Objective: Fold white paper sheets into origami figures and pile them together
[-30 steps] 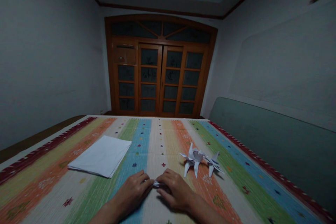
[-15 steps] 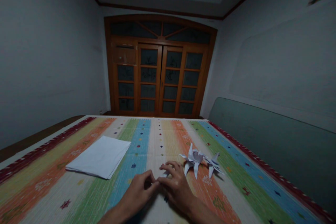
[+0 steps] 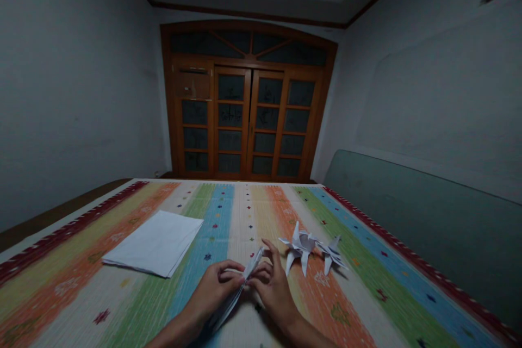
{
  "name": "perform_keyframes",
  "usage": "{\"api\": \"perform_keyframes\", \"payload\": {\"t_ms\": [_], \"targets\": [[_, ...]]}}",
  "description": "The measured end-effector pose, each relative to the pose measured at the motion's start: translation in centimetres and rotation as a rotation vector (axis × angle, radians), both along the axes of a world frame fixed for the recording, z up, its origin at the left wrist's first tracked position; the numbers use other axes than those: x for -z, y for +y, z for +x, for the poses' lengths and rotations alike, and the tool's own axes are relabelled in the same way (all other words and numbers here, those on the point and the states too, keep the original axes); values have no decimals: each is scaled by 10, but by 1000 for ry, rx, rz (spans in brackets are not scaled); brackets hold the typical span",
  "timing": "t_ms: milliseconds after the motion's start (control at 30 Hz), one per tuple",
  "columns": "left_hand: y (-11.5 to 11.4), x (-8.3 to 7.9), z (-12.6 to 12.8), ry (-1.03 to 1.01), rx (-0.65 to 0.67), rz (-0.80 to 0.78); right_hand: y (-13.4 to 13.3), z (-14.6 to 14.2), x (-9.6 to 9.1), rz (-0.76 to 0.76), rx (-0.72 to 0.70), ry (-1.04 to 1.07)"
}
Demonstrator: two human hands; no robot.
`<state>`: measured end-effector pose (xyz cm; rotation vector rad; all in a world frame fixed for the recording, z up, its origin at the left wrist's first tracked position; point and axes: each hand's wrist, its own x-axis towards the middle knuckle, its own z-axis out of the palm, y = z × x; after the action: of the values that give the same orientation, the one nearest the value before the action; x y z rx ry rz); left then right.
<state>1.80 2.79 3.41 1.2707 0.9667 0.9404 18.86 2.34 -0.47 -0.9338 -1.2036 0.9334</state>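
Between my two hands, just above the tablecloth, a narrow folded piece of white paper [image 3: 253,263] stands tilted on edge. My left hand [image 3: 218,288] pinches it from the left with thumb and fingers. From the right, my right hand [image 3: 272,285] grips the same paper, its index finger raised near the upper end. Part of the paper is hidden by the fingers. Just right of my right hand sit two folded paper flowers [image 3: 302,247] with pointed white petals, one partly behind the other.
A stack of white paper sheets [image 3: 157,242] lies to the left on the striped tablecloth [image 3: 240,212]. Beyond the table's far edge are wooden doors with glass panes [image 3: 253,119]. A pale green board [image 3: 408,212] runs along the right side.
The folded paper, mostly hidden under my hands before, has been lifted and turned on edge, so more of it shows. My right index finger has risen.
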Motion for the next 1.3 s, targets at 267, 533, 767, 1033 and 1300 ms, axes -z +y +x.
{"api": "perform_keyframes", "payload": {"t_ms": [267,533,767,1033,1300], "targets": [[2,8,3,-39,-6,-50,-3,-5,-4,-87,-96,189],[-7,2,11,-69,0,13,-5,-5,-7,-120,-132,247],[-13,10,16,-3,19,163,-11,-8,-9,-121,-116,218],[-26,1,11,301,-38,347,-8,-9,1,-78,-187,166],[-22,1,14,184,8,283,-13,-9,-2,-91,-96,170]]}}
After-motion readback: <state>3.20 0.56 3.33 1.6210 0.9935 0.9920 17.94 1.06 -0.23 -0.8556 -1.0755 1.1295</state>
